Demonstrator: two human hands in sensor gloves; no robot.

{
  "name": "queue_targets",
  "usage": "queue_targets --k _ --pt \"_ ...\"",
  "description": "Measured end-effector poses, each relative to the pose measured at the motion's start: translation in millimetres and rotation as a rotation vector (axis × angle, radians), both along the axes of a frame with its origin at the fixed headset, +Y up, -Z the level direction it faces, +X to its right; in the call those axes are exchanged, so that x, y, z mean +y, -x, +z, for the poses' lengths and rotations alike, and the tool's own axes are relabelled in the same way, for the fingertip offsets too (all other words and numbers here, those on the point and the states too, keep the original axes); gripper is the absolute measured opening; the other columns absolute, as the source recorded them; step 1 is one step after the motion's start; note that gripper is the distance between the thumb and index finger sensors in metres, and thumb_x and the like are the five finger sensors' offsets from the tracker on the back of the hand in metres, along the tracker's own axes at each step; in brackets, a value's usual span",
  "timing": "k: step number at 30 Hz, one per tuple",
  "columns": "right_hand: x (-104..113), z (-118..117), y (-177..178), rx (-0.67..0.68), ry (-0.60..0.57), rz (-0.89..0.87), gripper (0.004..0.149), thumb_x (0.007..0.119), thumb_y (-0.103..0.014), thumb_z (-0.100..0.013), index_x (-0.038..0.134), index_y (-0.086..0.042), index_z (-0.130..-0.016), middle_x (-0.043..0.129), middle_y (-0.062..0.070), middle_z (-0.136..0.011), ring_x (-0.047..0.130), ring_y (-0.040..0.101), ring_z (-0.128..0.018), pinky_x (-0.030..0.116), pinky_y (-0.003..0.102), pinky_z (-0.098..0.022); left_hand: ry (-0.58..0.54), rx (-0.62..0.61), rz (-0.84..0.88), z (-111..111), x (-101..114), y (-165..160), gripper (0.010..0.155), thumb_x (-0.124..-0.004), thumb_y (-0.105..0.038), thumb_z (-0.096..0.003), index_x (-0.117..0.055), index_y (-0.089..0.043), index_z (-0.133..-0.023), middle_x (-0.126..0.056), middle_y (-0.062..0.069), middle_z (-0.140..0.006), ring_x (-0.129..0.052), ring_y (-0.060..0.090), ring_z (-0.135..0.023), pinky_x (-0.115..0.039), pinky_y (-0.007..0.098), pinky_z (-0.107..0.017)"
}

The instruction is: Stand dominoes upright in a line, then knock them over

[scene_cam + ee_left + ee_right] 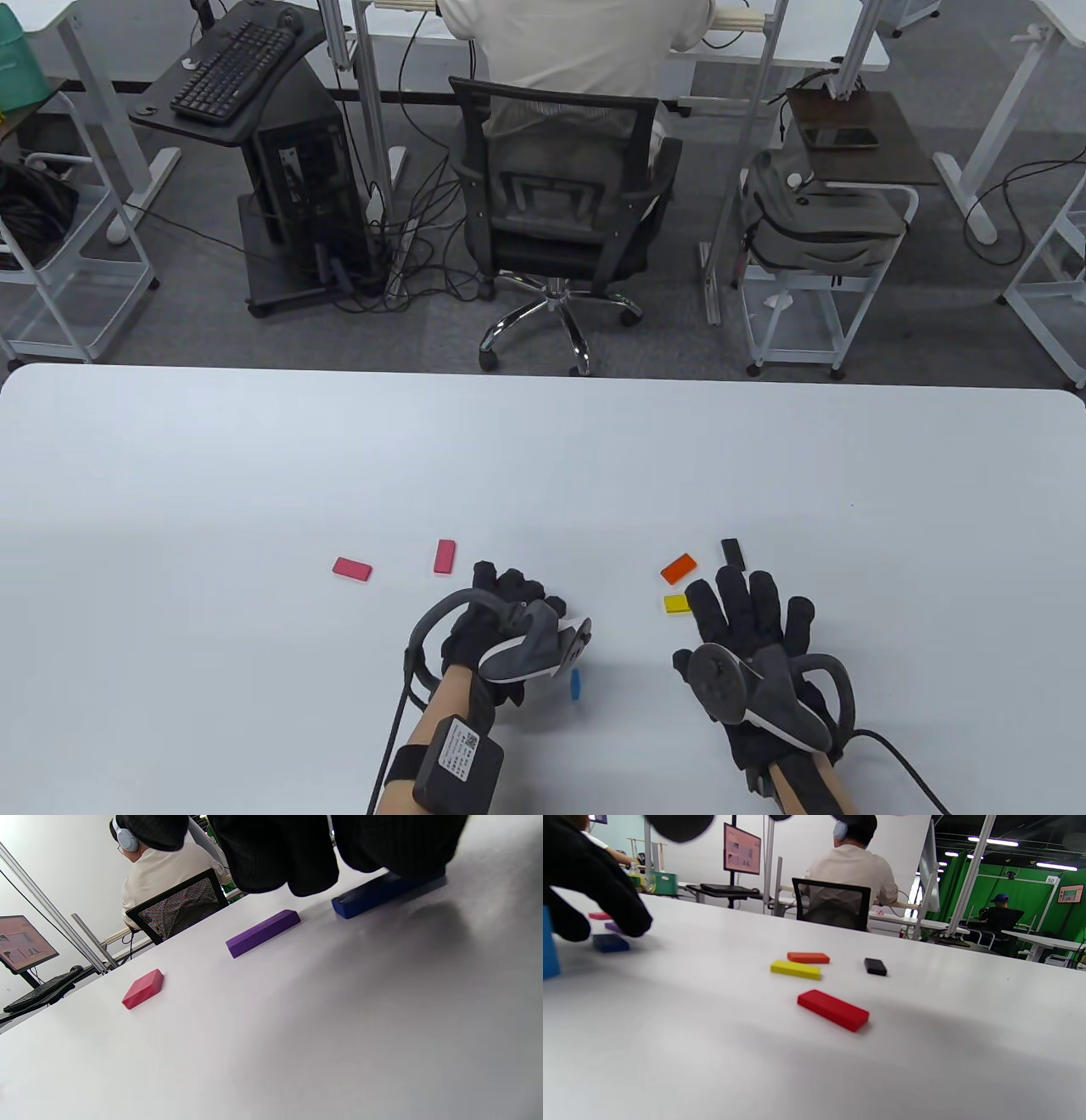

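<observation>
Left hand [501, 624] fingertips touch a flat dark-blue domino [373, 893].

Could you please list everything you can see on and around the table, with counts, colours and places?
Pink dominoes: two, flat, table's left-centre.
Purple domino: one, flat, by left fingers.
Dark blue domino: one, flat, under left fingers.
Light blue domino: one, right of left hand.
Orange domino: one, flat.
Yellow domino: one, flat.
Black domino: one, flat.
Red domino: one, flat, under right hand.
Table: white.
Seated person: beyond table.
Left hand: gloved, over table.
Right hand: gloved, fingers spread.
</observation>
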State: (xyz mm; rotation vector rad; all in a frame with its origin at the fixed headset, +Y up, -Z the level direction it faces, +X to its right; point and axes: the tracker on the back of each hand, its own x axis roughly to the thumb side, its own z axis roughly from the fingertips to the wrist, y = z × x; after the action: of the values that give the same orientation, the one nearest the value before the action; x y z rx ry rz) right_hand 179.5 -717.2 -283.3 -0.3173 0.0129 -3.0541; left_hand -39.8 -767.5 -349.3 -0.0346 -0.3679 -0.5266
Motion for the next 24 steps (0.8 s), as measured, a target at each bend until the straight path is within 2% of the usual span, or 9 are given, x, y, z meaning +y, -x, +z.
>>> queue_targets --k 10,16,20,24 --pt "0.5 -1.1 -0.7 -0.003 0.008 0.004 0.073 0.054 -0.051 -0.062 0.020 -0.015 -0.117 0.017 0.027 -0.121 0.018 0.060 -0.105 0.021 0.078 -0.065 -0.039 -0.054 -0.062 -3.3 -6.2 -12.7 0.049 -0.075 -0.054 -0.0418 -0.066 -0.058 -0.090 -0.078 -0.029 -0.099 -0.078 -0.001 -0.101 -0.056 0.051 -0.081" --pt "2.8 -1.0 -1.8 -0.006 0.005 -0.004 0.073 0.053 -0.050 -0.062 0.020 -0.015 -0.117 0.017 0.027 -0.121 0.018 0.060 -0.105 0.021 0.078 -0.065 0.005 -0.077 -0.128 0.7 -8.7 -19.0 0.052 -0.066 -0.049 -0.0464 -0.062 -0.049 -0.098 -0.074 -0.019 -0.106 -0.073 0.008 -0.103 -0.054 0.054 -0.080" --pt "3.3 -1.1 -1.8 -0.006 0.003 -0.002 0.073 0.053 -0.050 -0.062 0.020 -0.015 -0.117 0.017 0.027 -0.121 0.018 0.060 -0.105 0.021 0.078 -0.065 0.021 -0.030 -0.036 9.3 5.8 -9.1 0.056 -0.061 -0.044 -0.0494 -0.054 -0.037 -0.104 -0.082 -0.014 -0.103 -0.080 0.009 -0.099 -0.056 0.054 -0.079" --pt "3.8 -1.0 -1.9 -0.004 -0.003 -0.007 0.073 0.053 -0.050 -0.062 0.019 -0.015 -0.117 0.016 0.027 -0.121 0.018 0.060 -0.105 0.021 0.078 -0.065 0.029 0.021 0.181 32.0 28.8 10.5 0.059 -0.057 -0.041 -0.0530 -0.047 -0.029 -0.109 -0.079 -0.009 -0.103 -0.079 0.013 -0.097 -0.055 0.057 -0.079"
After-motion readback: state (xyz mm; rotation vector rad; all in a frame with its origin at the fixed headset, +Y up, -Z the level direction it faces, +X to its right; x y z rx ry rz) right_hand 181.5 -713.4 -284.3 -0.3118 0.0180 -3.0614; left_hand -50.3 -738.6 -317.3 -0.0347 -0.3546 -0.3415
